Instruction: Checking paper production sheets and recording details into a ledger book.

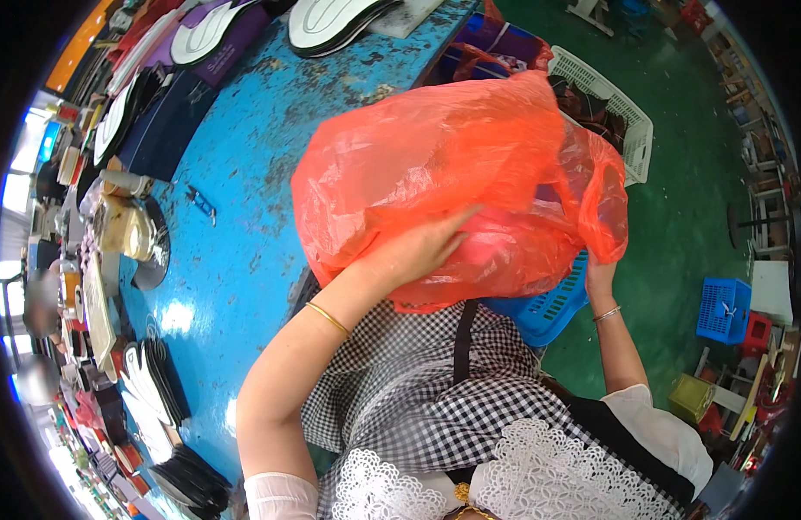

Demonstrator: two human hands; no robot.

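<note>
A large, puffed-out red plastic bag (pixel 426 147) spreads in front of me, over the table's right edge and above a blue plastic basket (pixel 552 303). My left hand (pixel 431 247) lies against the near side of the bag with its fingers stretched and spread. Something pinkish shows through the thin film beside those fingertips, too blurred to name. At the bag's right end, my right hand (pixel 600 273) holds the edge near a loop of the film. Most of its fingers are hidden behind the plastic.
White sole-shaped pieces (pixel 344 22) lie at the far side of the blue table (pixel 236 260). A small cutter-like tool (pixel 201 204) and a round tin-like stand (pixel 149 247) sit to the left. Beyond the bag, a white crate (pixel 630 113) holds dark pieces.
</note>
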